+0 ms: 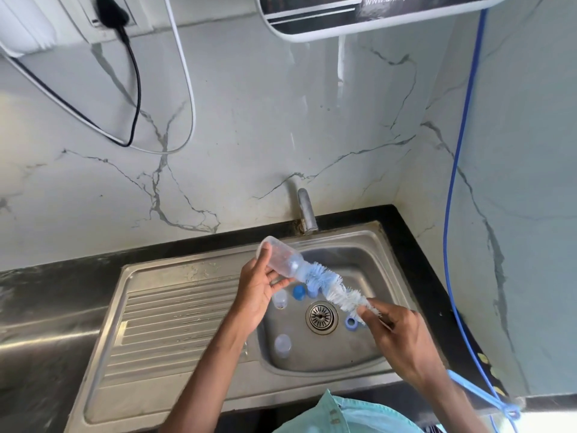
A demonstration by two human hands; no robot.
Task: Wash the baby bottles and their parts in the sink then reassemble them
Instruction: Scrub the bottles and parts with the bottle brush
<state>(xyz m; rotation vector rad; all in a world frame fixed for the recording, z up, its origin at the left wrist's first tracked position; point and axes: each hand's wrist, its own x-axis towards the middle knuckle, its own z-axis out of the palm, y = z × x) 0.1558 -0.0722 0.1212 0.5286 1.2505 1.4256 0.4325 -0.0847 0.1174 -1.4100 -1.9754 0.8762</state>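
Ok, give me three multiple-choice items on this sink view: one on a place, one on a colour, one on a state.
1. The blue ring lies: A on a plate; B in the sink basin, right of the drain; C on a shelf.
2. The bottle brush bristles are: A blue and white; B green; C black.
3. The baby bottle is: A capped; B lying in the basin; C uncapped, gripped by the left hand.
B, beside the drain; A, both colours show; C, the brush meets its open mouth.
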